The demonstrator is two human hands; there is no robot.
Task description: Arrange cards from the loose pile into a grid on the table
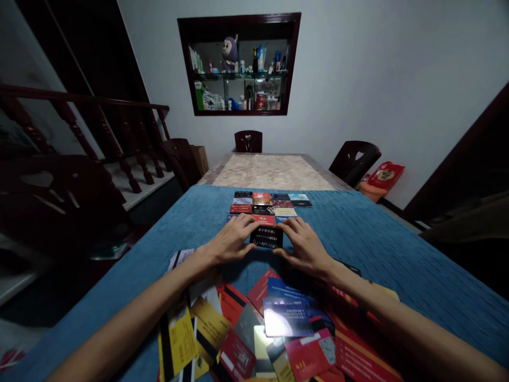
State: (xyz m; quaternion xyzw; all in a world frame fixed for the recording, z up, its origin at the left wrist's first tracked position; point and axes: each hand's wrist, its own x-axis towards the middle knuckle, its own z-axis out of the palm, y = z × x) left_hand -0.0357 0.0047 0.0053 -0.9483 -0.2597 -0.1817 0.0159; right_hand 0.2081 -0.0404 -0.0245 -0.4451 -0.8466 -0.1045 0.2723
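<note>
A black card (266, 237) with silver lettering is held by its two short edges between my hands. My left hand (234, 239) pinches its left side and my right hand (301, 243) pinches its right side. Just beyond it, several cards lie in neat rows on the blue cloth, among them a red card (264, 220) right behind the black one. Closer to me, a loose pile of overlapping cards spreads under my forearms, with a yellow card (182, 339), a shiny blue card (287, 317) and a red card (310, 354).
The blue cloth (350, 223) covers the near part of a patterned table (270, 171). Dark chairs (353, 159) stand around it. A wooden railing (79, 98) runs at the left, a shelf niche (240, 114) is in the wall, and a red bag (385, 174) sits on the right.
</note>
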